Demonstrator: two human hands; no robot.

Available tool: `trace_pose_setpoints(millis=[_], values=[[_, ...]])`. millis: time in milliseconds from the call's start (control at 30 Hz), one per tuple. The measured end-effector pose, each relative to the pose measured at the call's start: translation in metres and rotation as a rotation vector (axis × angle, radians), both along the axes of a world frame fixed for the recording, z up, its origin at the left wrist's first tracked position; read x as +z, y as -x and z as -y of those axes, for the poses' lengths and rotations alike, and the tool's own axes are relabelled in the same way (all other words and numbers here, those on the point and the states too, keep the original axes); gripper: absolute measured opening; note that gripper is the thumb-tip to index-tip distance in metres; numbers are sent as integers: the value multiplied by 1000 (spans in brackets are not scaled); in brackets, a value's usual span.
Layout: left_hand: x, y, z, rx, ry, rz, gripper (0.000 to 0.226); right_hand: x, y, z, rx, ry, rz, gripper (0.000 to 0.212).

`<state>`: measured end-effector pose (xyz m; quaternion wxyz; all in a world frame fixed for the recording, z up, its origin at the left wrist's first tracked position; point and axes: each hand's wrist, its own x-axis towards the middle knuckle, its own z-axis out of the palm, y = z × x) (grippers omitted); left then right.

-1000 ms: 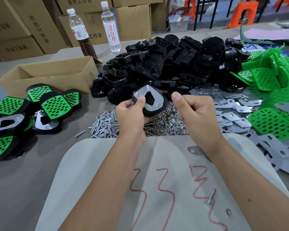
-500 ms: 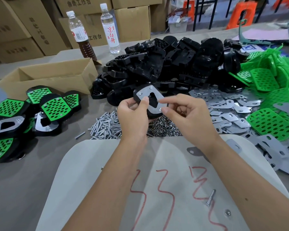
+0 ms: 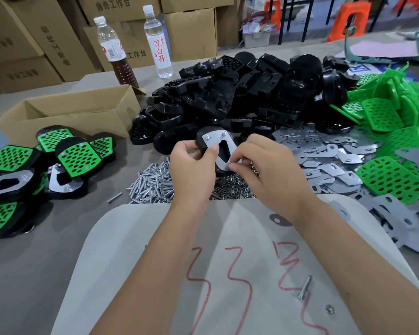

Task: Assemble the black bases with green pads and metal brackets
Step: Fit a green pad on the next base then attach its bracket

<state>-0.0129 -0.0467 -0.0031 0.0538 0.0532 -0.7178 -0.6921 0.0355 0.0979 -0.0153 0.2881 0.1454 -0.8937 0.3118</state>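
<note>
- The rounded black plastic base (image 3: 202,141), with its flat silver metal bracket (image 3: 221,151) facing up, is held above the pile of small steel nuts (image 3: 230,187).
- The left hand (image 3: 191,165) holds a narrow grip on the base's left edge, thumb pressing the bracket.
- The right hand (image 3: 264,165) pinches at the bracket's near tip, just right of the left thumb; whether it holds a nut cannot be told.
- The bracket's long axis runs away from the person, two screw ends at its far end.

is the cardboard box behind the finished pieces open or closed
Open. The cardboard box has its top flaps spread and its inner walls show; its contents are hidden.

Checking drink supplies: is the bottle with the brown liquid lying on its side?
No, the brown-liquid bottle stands upright behind the cardboard box, beside the clear bottle.
</note>
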Motion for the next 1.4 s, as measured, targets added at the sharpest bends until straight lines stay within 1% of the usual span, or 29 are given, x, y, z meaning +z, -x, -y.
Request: trace_pose_setpoints(millis=[100, 267, 400, 533, 633, 733, 800, 933, 1033, 1167, 1400], values=[[3, 0, 2, 29, 111, -79, 19, 0, 1, 9, -69, -120, -13, 16], [1, -4, 1, 75, 79, -66, 23, 1, 1, 16, -163, -209, -19, 18], [0, -4, 0, 88, 57, -57, 24, 3, 2, 14, -197, -228, 4, 22], [1, -4, 4, 97, 123, -122, 21, 4, 0, 19, -211, -298, 40, 25], [2, -9, 0, 110, 115, -159, 22, 5, -2, 25, -218, -258, 88, 25], [0, -18, -9, 130, 91, -203, 26, 5, -3, 25, -274, -181, 157, 30], [-1, -22, -14, 134, 47, -195, 29, 6, -4, 24, -323, -147, 185, 32], [-3, -24, -18, 122, -1, -166, 29, 6, -3, 27, -433, -152, 285, 32], [-3, -26, -19, 123, -8, -182, 29, 5, -3, 31, -483, -97, 281, 35], [-8, -27, -22, 136, 4, -211, 32, 4, -2, 31, -519, -21, 305, 45], [-8, -28, -23, 157, -95, -185, 37, -1, -1, 34, -541, 62, 297, 44]])
